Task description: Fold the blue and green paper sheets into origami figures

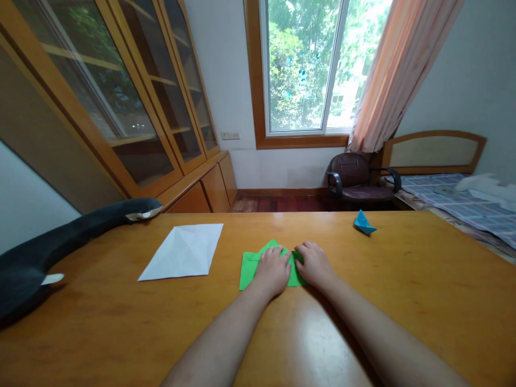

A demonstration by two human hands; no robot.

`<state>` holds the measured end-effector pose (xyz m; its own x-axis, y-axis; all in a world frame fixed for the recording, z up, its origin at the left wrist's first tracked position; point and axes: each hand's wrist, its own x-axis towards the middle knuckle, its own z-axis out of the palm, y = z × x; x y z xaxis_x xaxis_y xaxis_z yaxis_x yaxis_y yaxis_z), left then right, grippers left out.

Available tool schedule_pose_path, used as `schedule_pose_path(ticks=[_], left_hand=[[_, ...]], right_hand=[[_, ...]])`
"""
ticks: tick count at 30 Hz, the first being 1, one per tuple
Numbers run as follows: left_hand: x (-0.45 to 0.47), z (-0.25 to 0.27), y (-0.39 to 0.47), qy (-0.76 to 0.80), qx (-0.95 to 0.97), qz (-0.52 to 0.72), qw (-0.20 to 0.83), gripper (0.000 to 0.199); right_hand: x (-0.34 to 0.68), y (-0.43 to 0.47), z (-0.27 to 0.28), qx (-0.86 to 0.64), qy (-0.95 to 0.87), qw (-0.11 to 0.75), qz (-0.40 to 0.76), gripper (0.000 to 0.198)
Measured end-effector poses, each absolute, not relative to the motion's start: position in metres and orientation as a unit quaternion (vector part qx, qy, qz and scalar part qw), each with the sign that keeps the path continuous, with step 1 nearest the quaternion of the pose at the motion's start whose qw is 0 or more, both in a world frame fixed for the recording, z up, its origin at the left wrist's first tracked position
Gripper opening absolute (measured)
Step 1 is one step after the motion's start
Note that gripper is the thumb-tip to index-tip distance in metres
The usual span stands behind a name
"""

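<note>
A sheet of green paper (249,267), partly folded with a peak at its far edge, lies on the wooden table in front of me. My left hand (274,270) rests over its middle, fingers bent and pressed together on the paper. At the paper's right side my right hand (315,264) is closed around the edge, thumb and fingertips close together. Both hands cover much of the sheet, so the folds beneath them are hidden.
On the table (193,328), a creased white paper sheet (186,251) lies to the left. A small blue folded paper boat (364,222) stands near the far right edge. A dark, long-necked object (60,242) occupies the left end. Beyond are an armchair (355,174) and a bed (451,188).
</note>
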<state>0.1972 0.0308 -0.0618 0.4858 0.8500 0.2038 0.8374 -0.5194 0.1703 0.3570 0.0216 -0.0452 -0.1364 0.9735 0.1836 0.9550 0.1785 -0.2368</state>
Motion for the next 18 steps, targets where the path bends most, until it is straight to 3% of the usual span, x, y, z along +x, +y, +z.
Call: schedule_pose_path(ticks=[18], left_hand=[[0.1982, -0.0616, 0.0314, 0.492, 0.859, 0.141, 0.03, 0.037]], right_hand=[[0.356, 0.0177, -0.047, -0.547, -0.819, 0.161, 0.058, 0.022]])
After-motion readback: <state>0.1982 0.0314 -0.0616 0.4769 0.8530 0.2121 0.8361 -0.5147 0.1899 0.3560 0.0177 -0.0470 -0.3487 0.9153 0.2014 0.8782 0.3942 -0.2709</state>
